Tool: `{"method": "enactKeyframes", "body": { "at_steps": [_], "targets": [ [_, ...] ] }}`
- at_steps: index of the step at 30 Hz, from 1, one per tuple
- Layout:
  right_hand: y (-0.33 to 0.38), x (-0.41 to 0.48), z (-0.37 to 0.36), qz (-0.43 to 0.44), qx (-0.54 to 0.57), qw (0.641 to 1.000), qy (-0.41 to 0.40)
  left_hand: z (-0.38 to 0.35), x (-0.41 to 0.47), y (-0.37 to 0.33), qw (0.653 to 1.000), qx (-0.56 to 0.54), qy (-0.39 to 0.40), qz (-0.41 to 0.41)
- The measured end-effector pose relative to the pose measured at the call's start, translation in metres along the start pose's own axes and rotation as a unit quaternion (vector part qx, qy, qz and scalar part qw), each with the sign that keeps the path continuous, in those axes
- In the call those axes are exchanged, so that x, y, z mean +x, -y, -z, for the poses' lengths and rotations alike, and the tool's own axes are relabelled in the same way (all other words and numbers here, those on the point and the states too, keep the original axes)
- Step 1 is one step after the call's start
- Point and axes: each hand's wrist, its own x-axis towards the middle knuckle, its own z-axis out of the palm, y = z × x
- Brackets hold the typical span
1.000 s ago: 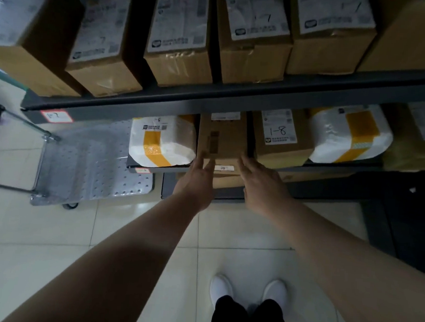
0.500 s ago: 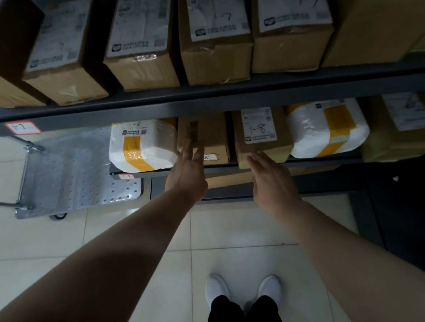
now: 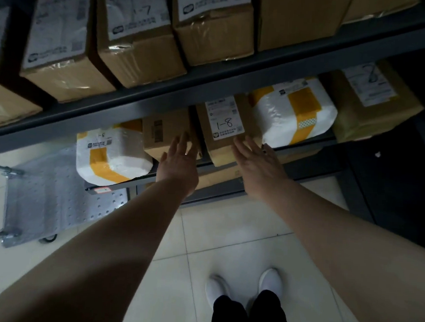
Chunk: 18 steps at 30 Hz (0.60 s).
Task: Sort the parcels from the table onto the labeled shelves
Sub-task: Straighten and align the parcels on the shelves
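A dark metal shelf unit fills the upper view. On its lower shelf stand a small brown box and a brown box labelled "1-8". My left hand is open, its fingertips at the front of the small brown box. My right hand is open too, fingers spread at the lower front corner of the "1-8" box. Neither hand grips anything. A white bag parcel with yellow tape lies left of the small box, and another one lies right of the "1-8" box.
The upper shelf carries several brown boxes, one marked "1-7". A large brown parcel sits at the far right of the lower shelf. A metal platform trolley stands on the tiled floor at left. My white shoes are below.
Both hands have stayed at the front of the lower-shelf boxes while the view has shifted left and closer. My right hand has moved nearer the "1-8" box.
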Motion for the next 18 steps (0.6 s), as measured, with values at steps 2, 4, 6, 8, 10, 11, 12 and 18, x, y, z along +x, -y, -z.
{"method": "enactKeyframes", "body": {
  "at_steps": [2,4,6,8,10,11,12,18],
  "targets": [
    [0.006,0.008,0.003,-0.005,-0.002,1.0,0.015,-0.001,0.0,0.002,1.0,-0.001,0.003,-0.001],
    [0.01,0.016,0.006,-0.011,-0.004,1.0,0.023,-0.002,0.0,0.003,1.0,-0.011,0.006,-0.002],
    [0.013,0.024,0.007,-0.017,0.004,0.999,0.03,0.0,0.001,0.002,1.0,-0.02,0.012,-0.002],
    [0.015,0.025,0.005,-0.018,0.005,1.0,0.024,0.004,0.002,0.001,1.0,-0.024,0.019,0.0],
    [0.015,0.017,0.0,-0.013,0.002,1.0,0.002,0.005,0.001,0.0,0.999,-0.035,0.018,0.009],
    [0.015,0.012,-0.004,-0.012,0.003,1.0,-0.006,0.005,0.0,-0.002,0.999,-0.044,0.011,0.015],
    [0.013,0.006,-0.008,-0.014,0.004,1.0,-0.007,0.004,-0.002,-0.004,0.998,-0.054,-0.002,0.019],
    [-0.014,-0.034,-0.015,-0.068,0.022,0.996,0.047,0.004,-0.015,-0.029,0.998,-0.064,-0.001,-0.021]
  ]
}}
